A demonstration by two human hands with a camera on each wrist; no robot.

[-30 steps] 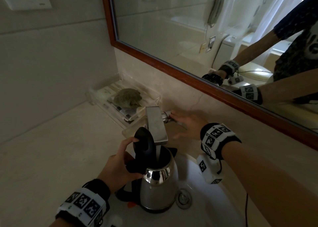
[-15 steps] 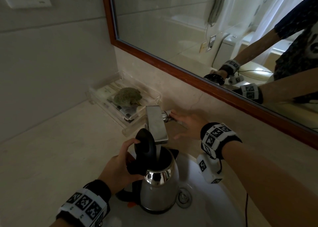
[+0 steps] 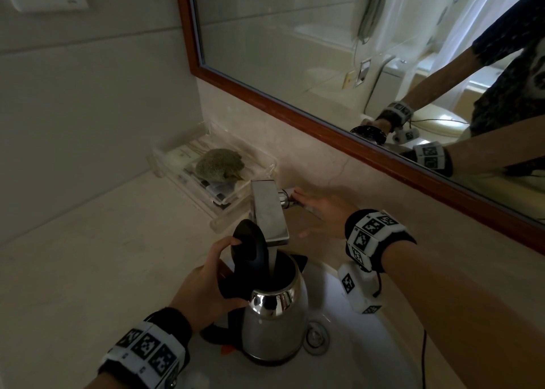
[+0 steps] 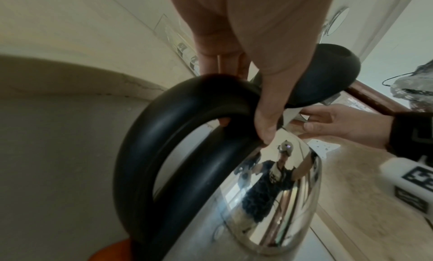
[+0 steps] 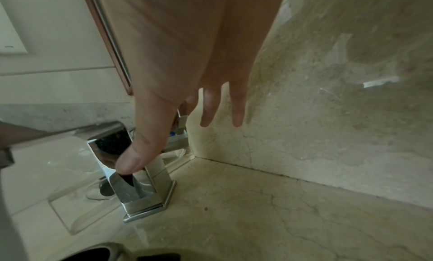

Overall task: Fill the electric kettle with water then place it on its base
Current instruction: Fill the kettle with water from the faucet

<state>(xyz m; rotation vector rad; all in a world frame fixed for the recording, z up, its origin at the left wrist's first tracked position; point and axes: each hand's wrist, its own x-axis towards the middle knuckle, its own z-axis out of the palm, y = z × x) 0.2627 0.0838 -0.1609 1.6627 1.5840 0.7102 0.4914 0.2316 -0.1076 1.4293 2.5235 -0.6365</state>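
A steel electric kettle (image 3: 272,326) with a black handle (image 4: 164,150) stands in the white sink (image 3: 368,338), its black lid (image 3: 249,242) raised. Water runs from the flat chrome tap (image 3: 269,211) into the kettle's mouth. My left hand (image 3: 206,288) grips the handle, thumb over its top near the lid. My right hand (image 3: 320,208) reaches with straight fingers to the tap lever (image 3: 286,197) behind the spout and touches it. In the right wrist view the right hand (image 5: 187,102) hangs over the tap's body (image 5: 140,183). The kettle's base is not in view.
A clear tray (image 3: 215,176) with packets and a green scrubber (image 3: 219,164) sits on the beige counter (image 3: 103,256) left of the tap. A wood-framed mirror (image 3: 324,129) runs above the backsplash. The drain (image 3: 317,337) lies right of the kettle.
Almost nothing moves. Water keeps running into the kettle, my left hand keeps its grip, and my right hand stays at the tap lever.
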